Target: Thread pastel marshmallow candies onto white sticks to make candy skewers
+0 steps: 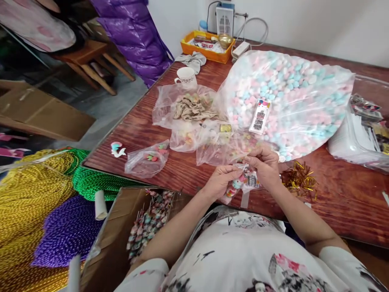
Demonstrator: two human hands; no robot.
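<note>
Left hand: in my head view, this hand [222,181] grips a slim clear plastic packet of pink, blue and white pieces [234,187].
Right hand: this 1 [265,164] pinches the packet's top.
Packet: at the reddish-brown wooden desk's [337,194] near edge.

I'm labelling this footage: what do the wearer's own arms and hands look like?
The left hand and right hand are ungloved; both forearms are bare, with no watch visible. Short white sleeves end near the elbows, the right one bearing dark printed marks.
</note>
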